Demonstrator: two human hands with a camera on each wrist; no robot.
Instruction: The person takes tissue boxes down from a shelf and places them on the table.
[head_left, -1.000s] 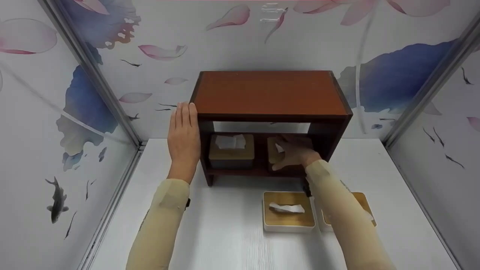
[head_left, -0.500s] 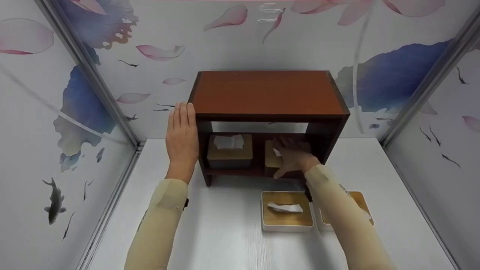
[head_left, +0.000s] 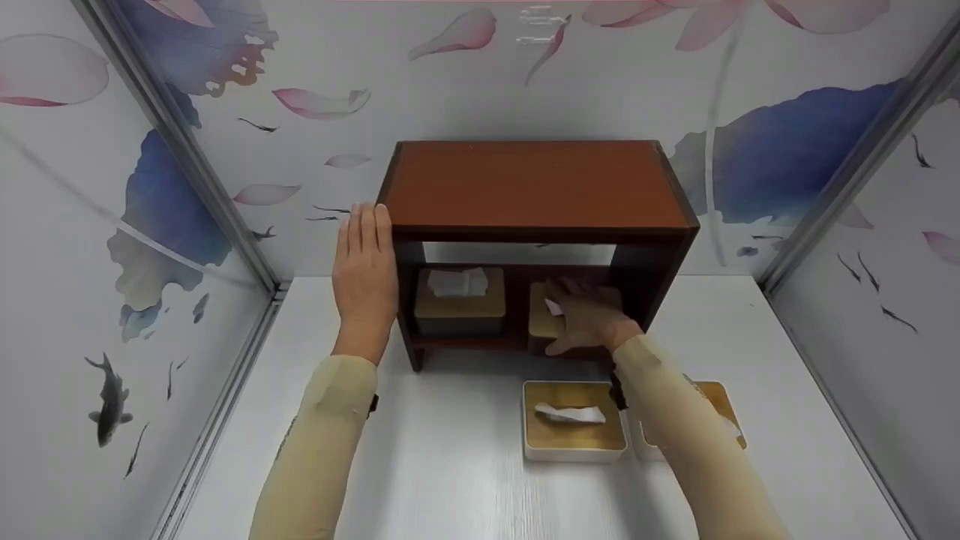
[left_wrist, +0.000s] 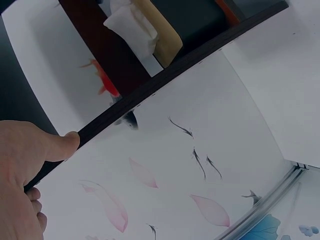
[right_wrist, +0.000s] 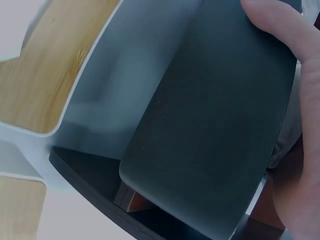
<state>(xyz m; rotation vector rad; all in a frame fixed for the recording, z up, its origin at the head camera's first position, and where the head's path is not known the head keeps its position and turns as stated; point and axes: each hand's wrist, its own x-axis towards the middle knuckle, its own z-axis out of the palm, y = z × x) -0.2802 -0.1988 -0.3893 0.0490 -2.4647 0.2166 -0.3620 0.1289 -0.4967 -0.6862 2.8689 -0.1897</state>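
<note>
A dark reddish-brown wooden shelf (head_left: 536, 184) stands against the back wall. My left hand (head_left: 365, 277) grips its left side panel; the left wrist view shows my thumb (left_wrist: 65, 146) on the panel's dark edge. Inside, a dark grey tissue box (head_left: 546, 321) with a wood-look lid sits at the right, its front overlapping the shelf board's front edge. Over it my right hand (head_left: 592, 315) is spread, thumb at the front and fingers towards the back, holding it. In the right wrist view the box's dark side (right_wrist: 210, 120) shows large, partly covered by my thumb (right_wrist: 275, 20).
Another grey tissue box (head_left: 460, 304) sits at the left inside the shelf. In front, on the white table (head_left: 442, 465), stands a white tissue box (head_left: 575, 441). A second white one (head_left: 716, 397) is partly behind my right forearm. Printed wall panels (head_left: 315, 45) enclose the table.
The tissue box under my right hand has slid slightly forward, its front now past the shelf board's edge. My left hand stays on the side panel.
</note>
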